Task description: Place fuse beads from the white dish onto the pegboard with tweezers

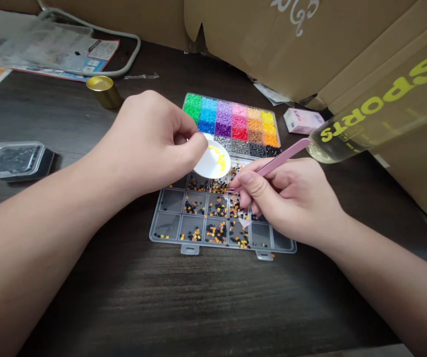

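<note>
Pinched in my left hand [153, 144] is a small white dish [206, 166] with yellow beads [220, 161] in it. My right hand [287, 198] is closed around pink tweezers [283, 156], whose tips point down and left just below the dish. Under both hands lies the clear compartment lid [168, 220] of the bead box, scattered with mixed black, orange and yellow beads [216, 231]. Behind it, the sorted half of the bead box [231, 119] holds many colours in separate compartments. My hands cover part of the lid's upper rows.
A gold tin [103, 91] stands behind my left wrist, and a clear tub of black beads [16, 161] sits at the left. On the right are a pink box [302, 121] and a large bottle [380, 106]. Cardboard [243, 44] walls the back; papers [101, 52] lie back left.
</note>
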Demonstrator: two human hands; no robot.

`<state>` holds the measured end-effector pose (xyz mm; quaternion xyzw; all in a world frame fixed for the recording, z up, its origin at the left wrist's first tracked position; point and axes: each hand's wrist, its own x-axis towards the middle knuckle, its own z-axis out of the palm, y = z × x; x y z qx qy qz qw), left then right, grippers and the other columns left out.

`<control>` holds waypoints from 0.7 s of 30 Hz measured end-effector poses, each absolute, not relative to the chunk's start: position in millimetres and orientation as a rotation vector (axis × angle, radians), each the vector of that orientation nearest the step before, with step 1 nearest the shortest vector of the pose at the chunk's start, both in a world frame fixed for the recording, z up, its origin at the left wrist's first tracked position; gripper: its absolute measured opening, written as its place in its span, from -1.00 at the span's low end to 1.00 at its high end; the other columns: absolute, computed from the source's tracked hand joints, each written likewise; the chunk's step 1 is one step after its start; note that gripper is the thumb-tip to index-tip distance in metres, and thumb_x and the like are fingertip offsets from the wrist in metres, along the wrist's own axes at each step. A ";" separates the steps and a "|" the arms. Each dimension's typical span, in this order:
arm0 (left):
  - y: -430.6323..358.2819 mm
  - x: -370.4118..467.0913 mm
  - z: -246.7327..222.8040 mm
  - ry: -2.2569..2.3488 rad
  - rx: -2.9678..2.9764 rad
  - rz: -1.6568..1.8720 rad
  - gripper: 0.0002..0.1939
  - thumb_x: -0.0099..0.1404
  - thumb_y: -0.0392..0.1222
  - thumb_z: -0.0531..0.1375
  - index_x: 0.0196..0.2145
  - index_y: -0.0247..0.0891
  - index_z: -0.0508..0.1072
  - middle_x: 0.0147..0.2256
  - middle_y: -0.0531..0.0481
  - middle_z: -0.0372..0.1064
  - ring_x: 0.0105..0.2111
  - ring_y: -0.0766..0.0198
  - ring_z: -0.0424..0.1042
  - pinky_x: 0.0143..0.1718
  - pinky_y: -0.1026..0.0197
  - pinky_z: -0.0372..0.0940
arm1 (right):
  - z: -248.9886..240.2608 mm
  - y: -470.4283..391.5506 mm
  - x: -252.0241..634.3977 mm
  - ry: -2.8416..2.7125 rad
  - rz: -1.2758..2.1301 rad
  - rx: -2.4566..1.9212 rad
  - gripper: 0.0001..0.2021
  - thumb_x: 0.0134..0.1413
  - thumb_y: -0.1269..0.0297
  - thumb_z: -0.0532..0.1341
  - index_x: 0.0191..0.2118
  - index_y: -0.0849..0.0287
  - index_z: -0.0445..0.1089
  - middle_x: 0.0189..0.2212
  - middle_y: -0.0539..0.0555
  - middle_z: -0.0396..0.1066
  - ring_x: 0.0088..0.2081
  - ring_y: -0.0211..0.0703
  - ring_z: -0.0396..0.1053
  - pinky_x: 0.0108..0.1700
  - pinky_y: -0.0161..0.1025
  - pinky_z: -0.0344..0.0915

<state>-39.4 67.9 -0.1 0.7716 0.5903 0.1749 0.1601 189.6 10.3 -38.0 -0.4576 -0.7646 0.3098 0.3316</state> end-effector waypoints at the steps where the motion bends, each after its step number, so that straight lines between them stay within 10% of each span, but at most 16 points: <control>1: 67.9 -39.5 -0.2 1.689 2.203 0.496 -0.65 0.26 -0.19 0.20 -0.66 -0.14 0.28 -0.67 0.13 -0.10 -0.52 0.30 0.02 -0.30 0.08 0.03 | -37.9 10.2 189.3 -2.000 0.809 -1.204 -0.51 0.61 0.18 0.28 -0.46 0.19 0.56 -0.43 0.05 0.68 -0.54 -0.38 0.52 -0.49 -0.37 0.37; 21: 68.3 -42.0 -3.7 1.648 2.228 0.520 -0.51 0.28 -0.19 0.19 -0.69 -0.13 0.01 -0.61 0.13 -0.20 -0.45 0.33 -0.10 -0.30 0.07 -0.05 | -36.1 10.0 185.2 -1.976 0.816 -1.224 -0.53 0.59 0.17 0.28 -0.45 0.18 0.58 -0.48 0.05 0.66 -0.56 -0.34 0.51 -0.50 -0.35 0.37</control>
